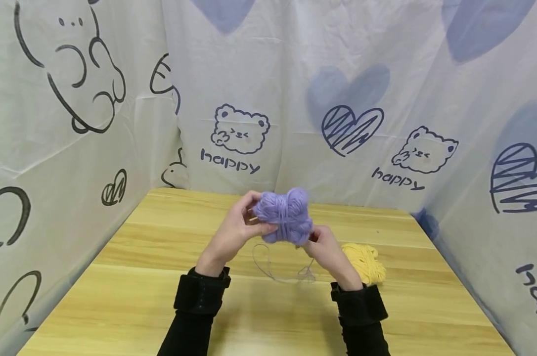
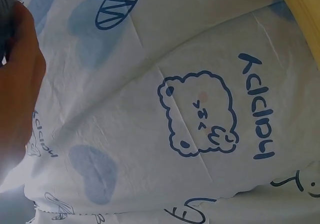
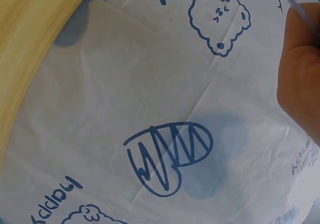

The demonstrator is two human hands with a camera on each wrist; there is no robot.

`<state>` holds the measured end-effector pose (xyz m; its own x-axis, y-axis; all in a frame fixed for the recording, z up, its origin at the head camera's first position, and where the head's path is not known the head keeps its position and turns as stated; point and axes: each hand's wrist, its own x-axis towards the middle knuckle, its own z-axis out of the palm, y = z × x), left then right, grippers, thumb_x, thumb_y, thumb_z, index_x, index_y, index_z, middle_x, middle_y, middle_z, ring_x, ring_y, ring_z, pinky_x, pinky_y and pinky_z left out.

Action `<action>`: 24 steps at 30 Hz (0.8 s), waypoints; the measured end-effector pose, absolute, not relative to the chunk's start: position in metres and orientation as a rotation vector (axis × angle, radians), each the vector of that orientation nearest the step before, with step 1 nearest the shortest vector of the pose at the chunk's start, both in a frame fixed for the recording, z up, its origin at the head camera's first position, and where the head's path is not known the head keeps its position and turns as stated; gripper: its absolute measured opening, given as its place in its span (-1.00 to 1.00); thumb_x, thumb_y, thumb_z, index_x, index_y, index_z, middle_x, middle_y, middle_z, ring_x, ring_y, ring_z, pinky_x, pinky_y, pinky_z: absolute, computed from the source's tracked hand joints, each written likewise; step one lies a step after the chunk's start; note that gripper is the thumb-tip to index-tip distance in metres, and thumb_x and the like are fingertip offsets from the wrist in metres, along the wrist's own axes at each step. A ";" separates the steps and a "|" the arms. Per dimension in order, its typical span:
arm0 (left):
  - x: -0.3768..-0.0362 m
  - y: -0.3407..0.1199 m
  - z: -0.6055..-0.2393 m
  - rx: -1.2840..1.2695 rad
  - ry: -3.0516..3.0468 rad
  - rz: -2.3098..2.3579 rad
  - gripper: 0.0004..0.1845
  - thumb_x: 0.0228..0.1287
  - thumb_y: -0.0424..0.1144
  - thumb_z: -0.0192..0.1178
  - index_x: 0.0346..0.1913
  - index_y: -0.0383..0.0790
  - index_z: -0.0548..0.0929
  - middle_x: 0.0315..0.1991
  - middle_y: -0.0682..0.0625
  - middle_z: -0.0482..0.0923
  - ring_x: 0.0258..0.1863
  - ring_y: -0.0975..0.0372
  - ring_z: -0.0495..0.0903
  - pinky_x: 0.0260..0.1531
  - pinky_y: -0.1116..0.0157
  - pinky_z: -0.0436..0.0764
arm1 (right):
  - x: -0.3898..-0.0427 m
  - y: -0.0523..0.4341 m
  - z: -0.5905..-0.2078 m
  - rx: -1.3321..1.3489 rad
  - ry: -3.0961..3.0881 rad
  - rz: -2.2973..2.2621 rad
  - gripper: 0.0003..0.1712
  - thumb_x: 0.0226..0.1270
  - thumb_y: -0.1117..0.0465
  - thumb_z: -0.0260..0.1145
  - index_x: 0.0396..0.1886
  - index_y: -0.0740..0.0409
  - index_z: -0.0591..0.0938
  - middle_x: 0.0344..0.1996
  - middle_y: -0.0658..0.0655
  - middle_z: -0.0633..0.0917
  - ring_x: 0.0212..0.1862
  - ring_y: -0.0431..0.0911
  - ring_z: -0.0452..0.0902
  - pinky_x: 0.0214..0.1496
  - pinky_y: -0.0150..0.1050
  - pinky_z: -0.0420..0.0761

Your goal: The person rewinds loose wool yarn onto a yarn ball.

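Note:
A lavender yarn skein (image 1: 283, 216), wrapped round its middle with several turns of yarn, is held up above the table. My left hand (image 1: 233, 232) grips its left side, with the thumb across the front and the fingers behind. At the skein's lower right, my right hand (image 1: 330, 252) has curled fingers that pinch a yarn strand (image 3: 296, 5), seen at the edge of the right wrist view. A thin loose yarn tail (image 1: 268, 275) loops below the skein towards the right hand. The left wrist view catches only part of the left hand (image 2: 22, 79).
Behind the right forearm, a yellow yarn skein (image 1: 367, 263) lies on the wood-patterned table (image 1: 139, 277). White cloth walls (image 1: 290, 163) with bear and heart drawings enclose the table at the back and both sides.

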<state>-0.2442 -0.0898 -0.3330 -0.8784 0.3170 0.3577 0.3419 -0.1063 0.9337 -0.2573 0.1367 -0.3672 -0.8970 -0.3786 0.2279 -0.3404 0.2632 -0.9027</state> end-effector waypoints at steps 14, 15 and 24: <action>-0.253 -0.084 -0.339 -0.497 -2.319 -1.721 -0.47 -0.02 -0.46 0.42 0.06 -0.25 0.47 -0.03 -0.17 0.55 -0.11 0.06 0.62 -0.08 0.20 0.69 | -0.253 0.153 -0.368 -1.041 2.409 -1.855 -0.80 0.39 0.08 0.21 -0.31 0.08 0.65 -0.46 0.01 0.58 -0.47 -0.11 0.30 -0.40 -0.26 0.44; -0.253 -0.084 -0.339 -0.531 -2.358 -1.671 -0.47 -0.04 -0.47 0.42 0.04 -0.26 0.48 -0.05 -0.17 0.56 -0.13 0.07 0.61 -0.11 0.21 0.69 | -0.251 0.155 -0.365 -1.007 2.415 -1.866 -0.79 0.39 0.07 0.22 -0.29 0.10 0.65 -0.47 0.00 0.55 -0.47 -0.11 0.29 -0.41 -0.26 0.44; -0.249 -0.083 -0.343 -1.057 -2.573 -1.484 -0.48 -0.12 -0.51 0.42 -0.02 -0.18 0.52 -0.06 -0.05 0.59 -0.18 0.22 0.58 -0.12 0.30 0.66 | -0.240 0.155 -0.347 -0.697 2.509 -2.001 -0.83 0.37 0.21 0.24 -0.33 0.24 0.62 -0.62 -0.05 0.43 -0.56 -0.16 0.25 -0.53 -0.27 0.35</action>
<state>-0.2490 -0.0834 -0.3431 -0.7749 0.5527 0.3067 0.5423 0.3321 0.7718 -0.2404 0.1550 -0.3468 -0.9003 -0.2361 0.3657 -0.4091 0.1715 -0.8962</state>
